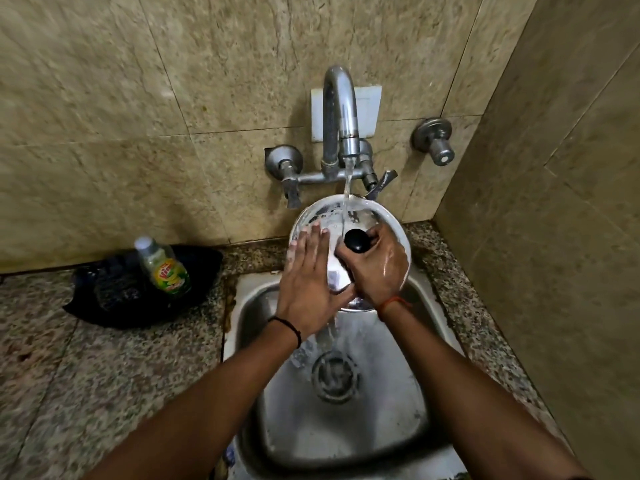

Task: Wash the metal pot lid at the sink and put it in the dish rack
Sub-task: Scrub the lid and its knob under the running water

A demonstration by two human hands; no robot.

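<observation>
The round metal pot lid (360, 216) is held tilted over the steel sink (346, 420), under water running from the tap (341, 112). My right hand (379, 268) grips the lid's black knob (356, 240). My left hand (310, 282) lies flat with fingers spread on the lid's left side. Water pours off the lid's lower edge toward the drain (334, 375). No dish rack shows in the head view.
A dish soap bottle (162, 265) stands in a black tray (138, 289) on the speckled granite counter (86, 375) at left. Tiled walls close in behind and at right, with a valve knob (436, 142) on the back wall.
</observation>
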